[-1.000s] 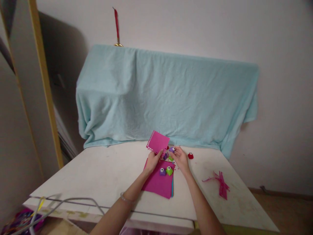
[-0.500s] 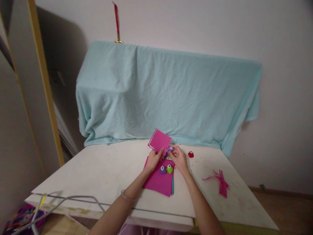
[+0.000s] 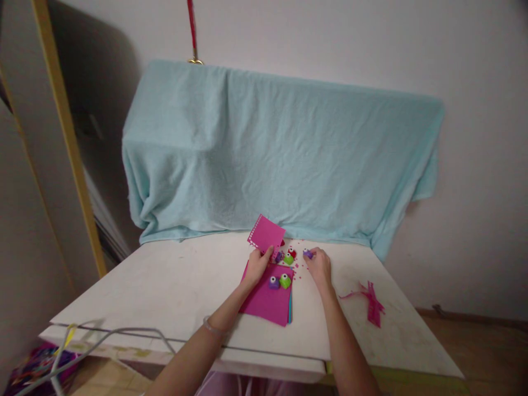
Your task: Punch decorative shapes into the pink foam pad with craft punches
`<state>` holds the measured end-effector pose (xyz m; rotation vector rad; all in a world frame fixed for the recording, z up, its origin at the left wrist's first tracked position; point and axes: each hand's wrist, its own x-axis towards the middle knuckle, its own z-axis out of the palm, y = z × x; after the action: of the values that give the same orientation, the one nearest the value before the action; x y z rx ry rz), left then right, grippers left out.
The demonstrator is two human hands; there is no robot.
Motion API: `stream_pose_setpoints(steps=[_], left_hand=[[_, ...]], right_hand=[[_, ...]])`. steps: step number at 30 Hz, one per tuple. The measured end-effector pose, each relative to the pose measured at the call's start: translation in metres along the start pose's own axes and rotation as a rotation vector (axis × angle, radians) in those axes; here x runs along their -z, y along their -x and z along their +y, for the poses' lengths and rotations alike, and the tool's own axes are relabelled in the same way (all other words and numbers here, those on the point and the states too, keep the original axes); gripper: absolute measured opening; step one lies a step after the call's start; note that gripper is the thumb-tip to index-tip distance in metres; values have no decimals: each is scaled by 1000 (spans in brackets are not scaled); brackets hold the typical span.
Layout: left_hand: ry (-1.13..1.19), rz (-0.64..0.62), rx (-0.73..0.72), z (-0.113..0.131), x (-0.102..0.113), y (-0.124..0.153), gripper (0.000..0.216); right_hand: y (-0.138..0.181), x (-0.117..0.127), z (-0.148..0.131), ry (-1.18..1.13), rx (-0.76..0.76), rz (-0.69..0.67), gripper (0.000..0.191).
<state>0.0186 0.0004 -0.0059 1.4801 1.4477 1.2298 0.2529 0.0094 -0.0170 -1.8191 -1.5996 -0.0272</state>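
Against the wall in front of you, the towel [image 3: 280, 154] hangs down to the far edge of the white table [image 3: 144, 291]. On the table, nearest you, lies the paper stack [image 3: 264, 302], pink on top with a blue edge showing at its right side. Your left hand [image 3: 258, 267] is just beyond it, thumb and fingers pinching the near edge of the pink card [image 3: 267, 232], which has a row of cut-outs down its left side. Your right hand [image 3: 319, 265] grasps the purple punch [image 3: 307, 253] in its fingertips; whether the punch touches the table, you cannot tell from here. Half a second ago that punch was up against the card; now it is well to the right, so no cutting is under way at this instant, and the card rests in the left hand alone. The move uncovers a red punch [image 3: 292, 252] beside a green one [image 3: 288, 258], while the red one that lay farther right is out of sight, your hand over that spot. Pink strips [image 3: 374, 308] lie off to the right, two more punches [image 3: 285, 281] sit on the stack, and tiny paper bits [image 3: 297, 265] dot the table between your hands.
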Motion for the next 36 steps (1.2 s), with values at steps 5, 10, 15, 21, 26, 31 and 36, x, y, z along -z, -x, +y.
stream_pose_setpoints(steps=[5, 10, 15, 21, 26, 31, 36], left_hand=[[1, 10, -3, -2, 0, 0, 59], [-20, 2, -11, 0, 1, 0, 59], [-26, 21, -23, -1, 0, 1, 57], [-45, 38, -22, -3, -2, 2, 55], [-38, 37, -7, -2, -2, 2, 55], [-40, 35, -24, 2, 1, 4, 57], [2, 31, -58, 3, 2, 7, 59]], right_hand=[[4, 0, -5, 15, -28, -67, 11], [6, 10, -23, -32, 127, 51, 23], [11, 7, -42, -47, 382, -67, 25], [10, -6, -40, 99, 399, -120, 23], [10, -6, -42, 13, 337, -61, 17], [7, -13, -45, -493, 145, -1, 25], [4, -20, -47, -1014, 10, -89, 34]])
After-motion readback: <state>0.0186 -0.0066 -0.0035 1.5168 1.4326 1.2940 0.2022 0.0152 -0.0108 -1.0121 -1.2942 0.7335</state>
